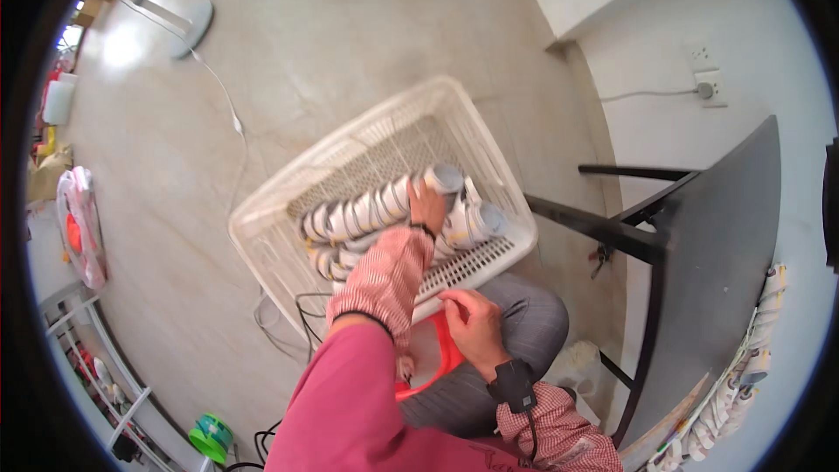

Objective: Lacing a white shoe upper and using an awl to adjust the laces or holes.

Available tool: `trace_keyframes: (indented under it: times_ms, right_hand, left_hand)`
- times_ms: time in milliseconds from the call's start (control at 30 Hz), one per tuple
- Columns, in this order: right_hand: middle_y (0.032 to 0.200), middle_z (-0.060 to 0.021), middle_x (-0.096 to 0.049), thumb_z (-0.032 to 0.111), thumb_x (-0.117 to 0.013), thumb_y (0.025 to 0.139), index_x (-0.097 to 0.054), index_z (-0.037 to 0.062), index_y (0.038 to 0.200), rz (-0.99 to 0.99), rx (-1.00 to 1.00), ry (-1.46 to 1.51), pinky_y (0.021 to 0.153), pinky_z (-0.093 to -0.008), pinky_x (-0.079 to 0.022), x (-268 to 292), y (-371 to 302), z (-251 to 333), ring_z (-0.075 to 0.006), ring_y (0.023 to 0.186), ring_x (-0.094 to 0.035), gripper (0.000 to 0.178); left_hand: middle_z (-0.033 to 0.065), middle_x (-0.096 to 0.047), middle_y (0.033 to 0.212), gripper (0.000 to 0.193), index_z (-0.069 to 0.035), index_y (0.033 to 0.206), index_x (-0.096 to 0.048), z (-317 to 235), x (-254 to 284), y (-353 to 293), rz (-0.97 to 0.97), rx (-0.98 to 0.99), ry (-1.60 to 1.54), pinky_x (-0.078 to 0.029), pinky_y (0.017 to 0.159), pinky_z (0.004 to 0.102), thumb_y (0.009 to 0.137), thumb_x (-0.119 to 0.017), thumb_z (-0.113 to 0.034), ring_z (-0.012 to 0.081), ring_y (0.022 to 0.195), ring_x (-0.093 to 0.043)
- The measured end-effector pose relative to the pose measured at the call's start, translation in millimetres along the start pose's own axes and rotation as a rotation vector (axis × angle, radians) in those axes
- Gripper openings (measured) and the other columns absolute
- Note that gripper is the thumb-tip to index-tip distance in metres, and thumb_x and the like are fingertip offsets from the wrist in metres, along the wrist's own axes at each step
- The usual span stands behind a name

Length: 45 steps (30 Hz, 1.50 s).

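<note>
A white slatted plastic basket (341, 142) sits in front of me, holding several white tubes wound with dark cord. My left hand (426, 206) reaches into it and closes over the upper wrapped tube (367, 212), near its round grey end. Another wrapped tube (472, 223) lies beside it, partly covered by my hand and forearm. At the near rim of the basket is my right hand (476, 328), thumb and forefinger drawn together and the other fingers curled. Whatever it may pinch is too small to make out. A black device (514, 386) is strapped to that wrist.
A red plastic rim (448, 345) shows between the basket and my leg. To the right stands a dark-framed table (708, 236), with more wrapped tubes (759, 345) along its edge. Black cables (308, 319) lie left of the basket. Farther left are a stand base (194, 28) and a green roll (211, 437).
</note>
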State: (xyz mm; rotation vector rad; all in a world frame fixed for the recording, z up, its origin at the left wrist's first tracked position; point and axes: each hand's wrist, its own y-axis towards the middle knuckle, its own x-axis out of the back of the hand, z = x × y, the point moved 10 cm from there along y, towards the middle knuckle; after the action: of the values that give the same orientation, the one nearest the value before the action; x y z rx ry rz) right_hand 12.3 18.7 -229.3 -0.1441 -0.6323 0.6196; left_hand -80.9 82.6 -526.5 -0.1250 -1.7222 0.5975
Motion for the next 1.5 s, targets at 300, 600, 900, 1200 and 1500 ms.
trace_keyframes:
  times_ms: [300, 600, 900, 1200, 1500]
  right_hand:
    - [0.079, -0.0132, -0.068, 0.009, -0.058, 0.083, -0.069, 0.0048, 0.092, -0.108, 0.063, -0.002, 0.068, -0.038, -0.052, -8.9, 1.4, -50.9, -0.0294, 0.074, -0.067, 0.014]
    - [0.075, -0.0085, -0.068, 0.005, -0.06, 0.082, -0.069, 0.0066, 0.093, -0.117, 0.313, 0.033, 0.064, -0.0347, -0.052, 35.6, -89.7, 28.5, -0.0242, 0.069, -0.065, 0.014]
    - [0.074, -0.0076, -0.065, 0.001, -0.061, 0.083, -0.067, 0.0048, 0.095, -0.556, 0.617, -0.073, 0.059, -0.0324, -0.049, 137.7, -219.1, 63.7, -0.0226, 0.065, -0.062, 0.015]
    - [0.077, -0.0082, -0.068, 0.002, -0.061, 0.087, -0.068, 0.0022, 0.097, -0.998, 0.359, -0.003, 0.065, -0.0315, -0.052, 218.1, -317.8, 42.1, -0.0213, 0.071, -0.066, 0.013]
    - [0.079, -0.0096, -0.067, 0.003, -0.059, 0.086, -0.066, 0.0015, 0.094, -1.352, 0.173, -0.286, 0.056, -0.0312, -0.048, 307.8, -317.1, -6.0, -0.0232, 0.059, -0.061, 0.011]
  left_hand:
    - [0.0141, -0.07, 0.09, 0.024, -0.006, 0.099, -0.067, 16.3, 138.8, -116.9, -0.247, -0.181, -0.728, -0.049, 0.08, 0.0461, 0.08, -0.064, -0.021, 0.0348, 0.086, -0.066]
    - [0.0067, -0.069, 0.097, 0.042, -0.004, 0.121, -0.061, 5.3, 470.4, -305.1, -0.772, -0.657, -1.161, -0.047, 0.09, 0.032, 0.081, -0.07, -0.009, 0.0173, 0.095, -0.065]
    - [0.0067, -0.068, 0.096, 0.05, 0.0, 0.126, -0.056, -91.6, 594.2, -569.5, -1.268, -1.61, -0.841, -0.046, 0.088, 0.031, 0.078, -0.07, -0.006, 0.0159, 0.091, -0.063]
    - [0.0071, -0.068, 0.089, 0.043, 0.001, 0.124, -0.058, -198.5, 577.8, -579.2, -1.229, -1.925, -0.71, -0.048, 0.081, 0.0282, 0.082, -0.066, -0.005, 0.014, 0.083, -0.063]
    - [0.0075, -0.068, 0.082, 0.035, 0.003, 0.121, -0.06, -237.6, 579.6, -561.0, -1.081, -1.997, -0.734, -0.049, 0.074, 0.0254, 0.086, -0.061, -0.003, 0.0122, 0.075, -0.063]
